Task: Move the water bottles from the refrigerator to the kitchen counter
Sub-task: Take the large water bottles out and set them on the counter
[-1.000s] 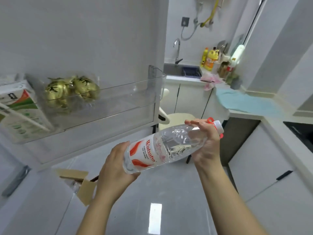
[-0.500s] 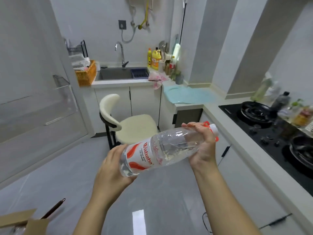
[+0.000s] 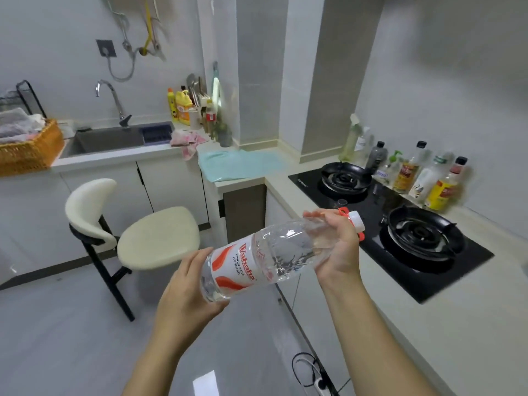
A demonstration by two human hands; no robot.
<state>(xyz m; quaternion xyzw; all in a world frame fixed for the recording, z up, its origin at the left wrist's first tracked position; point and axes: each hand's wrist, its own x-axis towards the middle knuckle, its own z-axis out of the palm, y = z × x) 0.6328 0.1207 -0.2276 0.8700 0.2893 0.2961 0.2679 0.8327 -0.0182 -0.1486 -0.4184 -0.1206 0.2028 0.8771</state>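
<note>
- Clear Wahaha water bottle [image 3: 265, 261] w/ red-and-white label is in mid-air over the floor, held by both hands, not on any surface.
- Bottle lies tilted: base low at left, white cap [image 3: 356, 220] higher at right, pointing toward the stove side. A red ring hangs at the neck.
- Left hand [image 3: 185, 298] cups the base end from below, fingers curled round the bottom, thumb up beside the label.
- Right hand [image 3: 337, 247] grips the shoulder/neck, fingers wrapped over the top, palm behind the clear part.
- Kitchen counter [image 3: 471, 324], pale top, runs along the right; the bottle's cap end is near its front edge but apart from it.
- Black 2-burner gas hob [image 3: 428, 281] is set into the counter, w/ a row of condiment bottles [image 3: 414, 172] behind it by the wall.
- Teal cloth [image 3: 240, 164] lies on the corner section, a pink rag [image 3: 187, 140] just beside the sink [image 3: 108, 138].
- Orange basket [image 3: 31, 150] sits at far left of the sink counter; a yellow detergent jug [image 3: 183, 107] stands in the back corner.
- Cream chair [image 3: 158, 238] on black legs stands in front of the sink cabinets.
</note>
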